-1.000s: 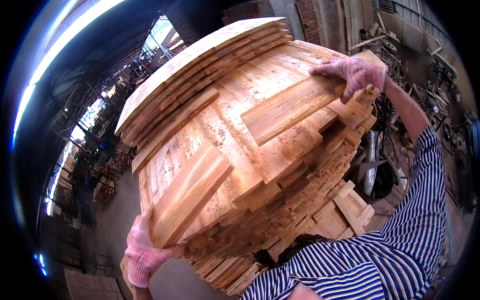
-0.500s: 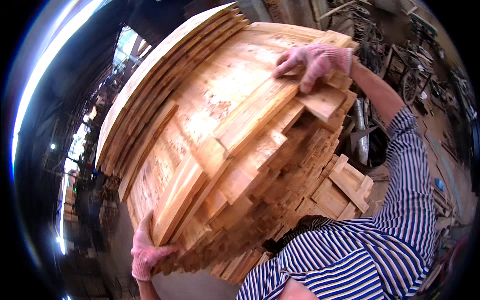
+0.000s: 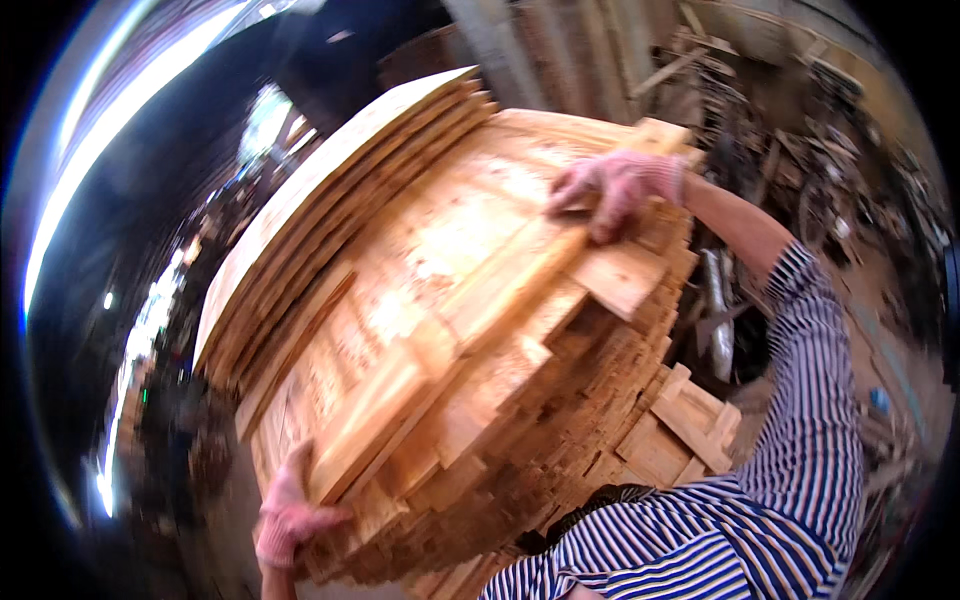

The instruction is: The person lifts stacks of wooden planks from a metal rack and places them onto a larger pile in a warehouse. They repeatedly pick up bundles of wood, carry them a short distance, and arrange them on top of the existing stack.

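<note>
Person at a high pile (image 3: 585,400) of sawn wood, both hands in pink knit gloves, arms stretched wide over the top layer. Left hand (image 3: 292,512): grip spread in a wide V, thumb along one side of the left board (image 3: 368,420), fingers at its lower end; the board sits in the crook rather than clamped. Right hand (image 3: 622,188): grip half curled over the far end of the right board (image 3: 515,280), thumb toward the near edge; cannot tell how hard it presses. Both boards lie on the pile's top, roughly in line, inner ends close together; blur hides whether they touch. Risks, as judged from here: the left board lies near the pile's ragged front edge, so a push by the right hand without the left braced could send it over. A short block (image 3: 622,280) juts out by the right hand; a wrist or sleeve (image 3: 810,350) catching it might knock it down. Glove fingers could be pinched between the two inner ends, or under a board, if either slides. Behind, the raised stack (image 3: 335,195) has uneven edges; a hard shove might shift its loose lower strip (image 3: 295,350). Long reach likely weakens control.
</note>
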`<state>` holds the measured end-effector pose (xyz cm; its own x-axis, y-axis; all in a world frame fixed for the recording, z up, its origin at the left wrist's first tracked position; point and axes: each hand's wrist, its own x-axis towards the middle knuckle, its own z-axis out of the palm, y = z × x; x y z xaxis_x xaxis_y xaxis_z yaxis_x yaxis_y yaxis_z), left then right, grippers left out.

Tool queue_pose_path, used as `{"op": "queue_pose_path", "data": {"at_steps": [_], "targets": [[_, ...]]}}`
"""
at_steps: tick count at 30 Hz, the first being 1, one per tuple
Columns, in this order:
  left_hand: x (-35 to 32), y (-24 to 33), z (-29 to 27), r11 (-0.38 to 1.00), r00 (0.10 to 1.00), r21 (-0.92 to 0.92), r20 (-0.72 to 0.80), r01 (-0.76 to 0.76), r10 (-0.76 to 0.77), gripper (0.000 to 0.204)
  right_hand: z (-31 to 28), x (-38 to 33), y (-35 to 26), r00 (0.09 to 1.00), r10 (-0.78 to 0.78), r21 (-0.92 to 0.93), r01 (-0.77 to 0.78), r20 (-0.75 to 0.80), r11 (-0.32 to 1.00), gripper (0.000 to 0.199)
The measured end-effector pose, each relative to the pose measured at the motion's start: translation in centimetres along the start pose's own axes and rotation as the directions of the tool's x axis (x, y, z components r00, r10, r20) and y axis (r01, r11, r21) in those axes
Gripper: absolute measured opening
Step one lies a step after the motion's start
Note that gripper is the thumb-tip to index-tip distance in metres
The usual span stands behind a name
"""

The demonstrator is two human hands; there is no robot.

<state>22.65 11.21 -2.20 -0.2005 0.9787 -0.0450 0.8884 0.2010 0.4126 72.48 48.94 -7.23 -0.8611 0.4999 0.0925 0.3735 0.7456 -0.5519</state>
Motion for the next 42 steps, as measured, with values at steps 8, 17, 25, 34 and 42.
{"op": "queue_pose_path", "data": {"at_steps": [8,17,25,34,42], "targets": [[6.2,5.8,-4.2,0.944,0.994,0.313,0.029,-0.107,0.103,0.112,-0.9,8.1,-12.5,0.953,-0.252,-0.29,0.197,-0.168,0.936,0.099],[17.1,11.9,-2.0,0.907,0.967,0.372,-0.077,-0.198,0.243,0.12,4.3,20.2,-19.2,0.969,-0.226,-0.586,0.128,-0.097,0.8,0.116],[26.4,1.6,-2.1,0.95,0.975,0.306,-0.187,-0.061,0.122,0.123,-3.5,20.9,-2.7,0.918,0.35,-0.672,-0.141,0.186,0.727,0.119],[36.4,-4.8,1.4,0.94,0.999,0.341,-0.018,-0.029,0.038,0.117,1.7,24.2,-5.0,0.986,-0.101,-0.128,0.118,0.134,0.985,0.083],[37.9,-5.3,2.4,0.979,0.984,0.103,0.039,-0.175,0.172,0.105,-1.5,29.0,-0.7,0.992,0.04,-0.291,-0.003,0.122,0.957,0.084]]}}
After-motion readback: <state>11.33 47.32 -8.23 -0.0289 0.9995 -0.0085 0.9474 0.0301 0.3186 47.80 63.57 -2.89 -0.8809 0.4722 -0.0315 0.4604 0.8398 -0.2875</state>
